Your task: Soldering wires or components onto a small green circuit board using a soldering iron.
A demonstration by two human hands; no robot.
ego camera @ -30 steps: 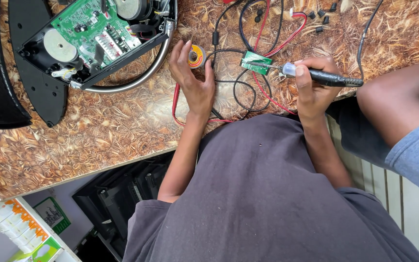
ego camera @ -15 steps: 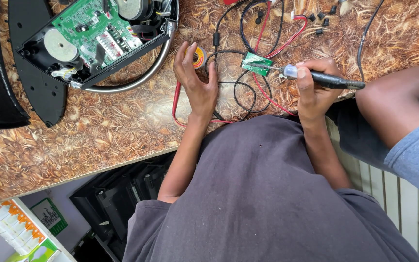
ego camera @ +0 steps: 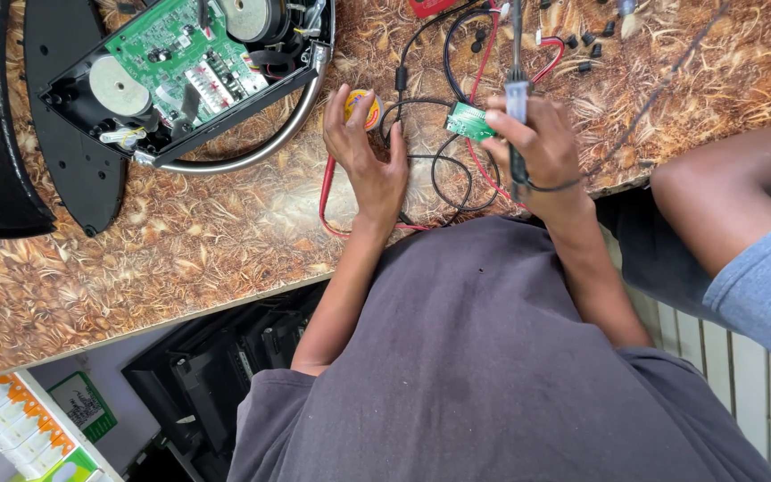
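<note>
Seen from above, a person in a grey shirt sits against a desk (ego camera: 180,241) with a mottled brown, leaf-patterned top.

Nearest the body, the right hand (ego camera: 542,152) has its fingers clamped around the dark handle of a soldering iron (ego camera: 517,116), held upright with its cord trailing off to the right. Just beside that hand lies a small green circuit board (ego camera: 468,120), tangled among looping black and red wires (ego camera: 439,170).

The left hand (ego camera: 368,161) rests on the desk with its fingers spread apart, the fingertips touching a small round yellow tin (ego camera: 363,107), perhaps solder or flux.

Farther off, at the upper left, an opened black device (ego camera: 180,71) shows a larger green circuit board and round metal parts. Small black parts (ego camera: 582,45) are scattered at the top edge.

Another person's bare arm (ego camera: 716,196) and blue sleeve reach in from the right.

Risks, as a judgement: the iron's tip could scorch the wire insulation or burn the nearby left hand, since the wires crowd the small board. The trailing cord could snag and drag the loose board.
</note>
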